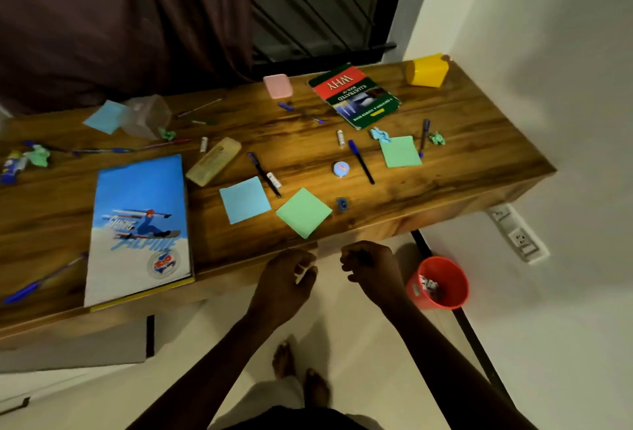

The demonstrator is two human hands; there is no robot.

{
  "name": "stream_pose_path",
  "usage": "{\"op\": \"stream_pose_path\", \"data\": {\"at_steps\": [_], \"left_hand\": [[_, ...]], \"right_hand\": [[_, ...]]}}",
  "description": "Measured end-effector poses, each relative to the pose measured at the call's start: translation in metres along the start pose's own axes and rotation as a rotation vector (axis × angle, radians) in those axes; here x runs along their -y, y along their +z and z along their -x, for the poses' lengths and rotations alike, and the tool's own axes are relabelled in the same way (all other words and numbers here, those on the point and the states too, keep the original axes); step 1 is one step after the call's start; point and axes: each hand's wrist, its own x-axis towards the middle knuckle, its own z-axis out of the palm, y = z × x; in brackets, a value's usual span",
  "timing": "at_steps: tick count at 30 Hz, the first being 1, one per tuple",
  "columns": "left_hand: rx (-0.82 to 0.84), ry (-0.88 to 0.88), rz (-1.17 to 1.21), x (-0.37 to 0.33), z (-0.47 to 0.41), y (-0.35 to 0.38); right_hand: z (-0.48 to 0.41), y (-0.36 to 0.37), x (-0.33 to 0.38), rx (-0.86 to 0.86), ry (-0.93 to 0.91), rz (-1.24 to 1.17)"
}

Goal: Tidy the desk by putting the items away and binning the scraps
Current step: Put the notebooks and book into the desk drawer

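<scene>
hands: left hand [291, 275] and right hand [368, 267] hung just off the desk's [462, 155] near edge, touching nothing on it.
fingers: both sets loosely curled; left may have pinched a small pale scrap, couldn't tell; right looked empty.
bin: red bin [440, 284] stood on the floor right of the right hand, under the desk end, scraps already inside.
near edge: green note [303, 212] poked out to the edge; a brushing wrist would likely knock it to the floor.
sharpener: small blue sharpener [342, 203] sat beside it, easy to flick off.
notebook: ski notebook [138, 227] overhung the front edge; a bump could tip it.
mid desk: pens [361, 162], round tin [340, 169] could roll if swept.
scraps: crumpled bits [436, 138] lay near flat notes, risk of binning good notes.
far: yellow holder [426, 69] lay on its side in the corner; pens wouldn't stay in until righted.
</scene>
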Motion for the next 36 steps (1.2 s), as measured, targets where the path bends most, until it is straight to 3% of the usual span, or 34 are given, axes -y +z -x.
{"op": "stream_pose_path", "data": {"at_steps": [6, 13, 16, 19, 22, 26, 29, 33, 36], "left_hand": [[0.158, 0.038, 0.038, -0.005, -0.029, 0.035], [0.23, -0.061, 0.124, -0.009, -0.051, 0.072], [0.267, -0.183, 0.252, -0.006, -0.057, 0.093], [0.279, -0.438, 0.534, -0.007, -0.063, 0.115], [0.189, -0.655, 0.764, -0.022, -0.063, 0.139], [0.101, -0.801, 1.036, -0.033, -0.059, 0.176], [-0.104, -0.936, 1.277, -0.036, -0.068, 0.2], [-0.422, -1.004, 1.492, -0.037, -0.093, 0.211], [-0.567, -0.965, 1.62, -0.035, -0.106, 0.217]], "right_hand": [[-0.011, -0.03, -0.019, -0.128, 0.097, -0.118], [-0.028, -0.053, -0.045, -0.224, 0.277, -0.439], [-0.04, -0.064, -0.054, -0.202, 0.315, -0.522], [-0.056, -0.076, -0.06, -0.185, 0.351, -0.585], [-0.068, -0.092, -0.07, -0.089, 0.342, -0.639], [-0.083, -0.117, -0.089, 0.034, 0.342, -0.639], [-0.097, -0.134, -0.103, 0.076, 0.384, -0.651], [-0.107, -0.148, -0.116, 0.09, 0.428, -0.665], [-0.116, -0.152, -0.115, 0.085, 0.429, -0.675]]}}
